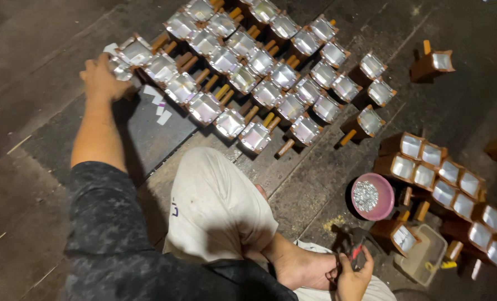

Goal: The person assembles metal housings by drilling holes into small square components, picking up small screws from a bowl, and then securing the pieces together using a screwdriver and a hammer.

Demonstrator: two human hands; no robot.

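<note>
Left hand (100, 78) reaches far out over the dark wooden floor (31, 111) and curls its fingers around a foil-lined wooden mould (121, 69) at the left end of a large cluster of such moulds (248, 72). These are small square brown blocks, each with a shiny silver lining and a short peg handle, packed in slanting rows touching one another. Scraps of white paper (159, 106) lie on a darker slab (153, 134) just beside that hand.

Right hand (351, 276) sits low near the person's bare foot (298, 267), closed around a small dark tool with a red part (353, 245); how tightly it grips cannot be told.

Near it stands a pink bowl (374, 196) filled with small silvery pieces. A second group of the lined moulds (454, 189) is stacked to the right, and a pale plastic tray (424, 253) rests beside them. 1 lone mould (432, 64) stands well apart at the upper right. A bent knee in pale trousers (215, 200) fills the middle.
</note>
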